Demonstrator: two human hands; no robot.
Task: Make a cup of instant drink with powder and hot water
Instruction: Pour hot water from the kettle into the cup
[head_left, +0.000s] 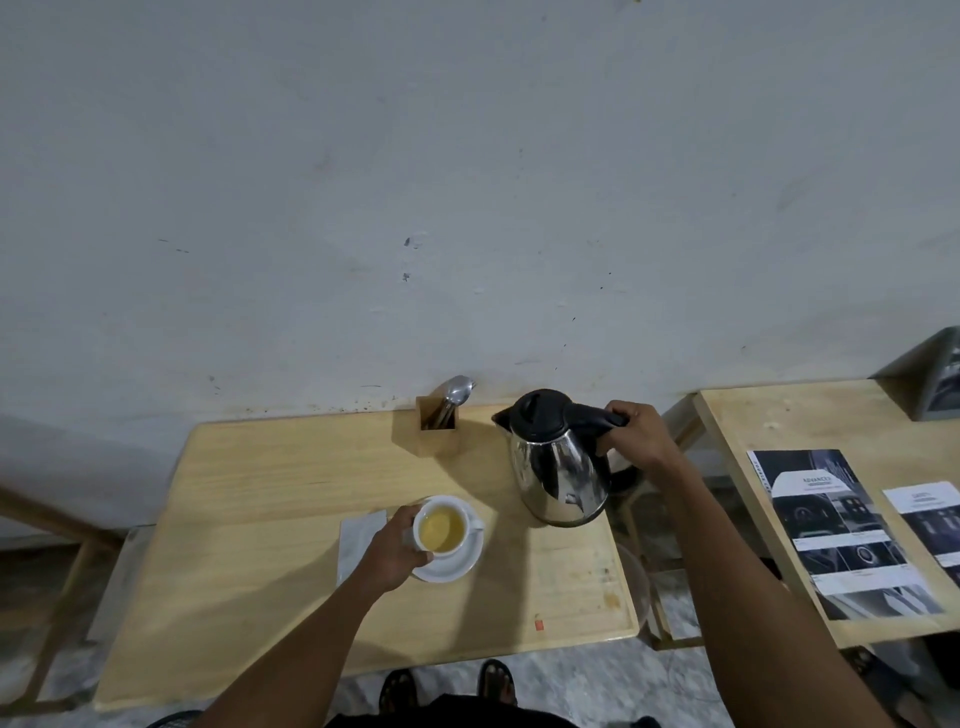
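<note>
Table holds kettle upright at 2 o'clock from cup, right hand fingers clamped round its black handle. Cup of yellow drink sits on saucer mid-table, left hand fingers curled against its 9 o'clock side. Spoon holder at 12 o'clock.
</note>
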